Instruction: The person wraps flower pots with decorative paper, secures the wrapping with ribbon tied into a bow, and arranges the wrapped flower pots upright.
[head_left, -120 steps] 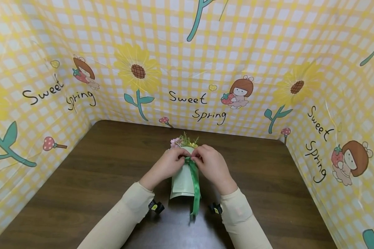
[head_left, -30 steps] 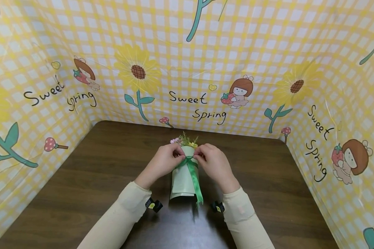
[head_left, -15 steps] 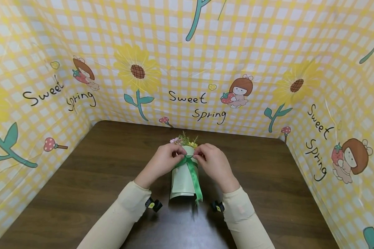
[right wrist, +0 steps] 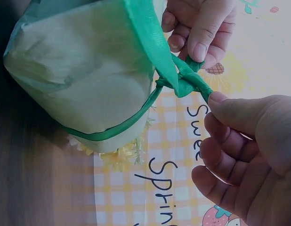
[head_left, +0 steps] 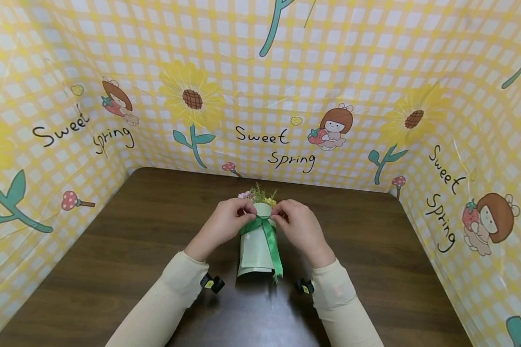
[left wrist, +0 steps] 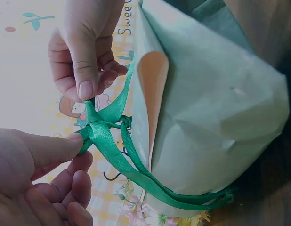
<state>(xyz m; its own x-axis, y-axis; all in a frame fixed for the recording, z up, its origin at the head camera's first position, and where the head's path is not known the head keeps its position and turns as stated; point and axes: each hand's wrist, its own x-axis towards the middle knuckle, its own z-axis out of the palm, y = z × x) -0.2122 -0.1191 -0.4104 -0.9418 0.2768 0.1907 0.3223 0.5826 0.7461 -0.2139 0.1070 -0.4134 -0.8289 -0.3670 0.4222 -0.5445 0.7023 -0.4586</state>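
A bouquet wrapped in pale green paper (head_left: 255,253) lies on the table, its pink and yellow flowers (head_left: 258,194) poking out at the far end. Green ribbon (head_left: 270,243) runs round the paper and crosses in a knot on top, with a tail trailing toward the near edge. My left hand (head_left: 226,219) pinches one part of the ribbon between thumb and fingers, left of the knot. On the opposite side, my right hand (head_left: 301,229) pinches another part. In the left wrist view the ribbon's knot (left wrist: 91,125) sits between both hands, lifted off the paper.
The dark wooden table (head_left: 165,231) carries the bouquet. Yellow checked cloth (head_left: 252,86) with printed flowers and lettering walls the back and both sides. Black straps with small devices (head_left: 212,283) hang at both wrists.
Both hands have drawn slightly apart from each other over the bouquet. The ribbon's crossing now shows between them, and the hanging tail has become shorter and shifted right.
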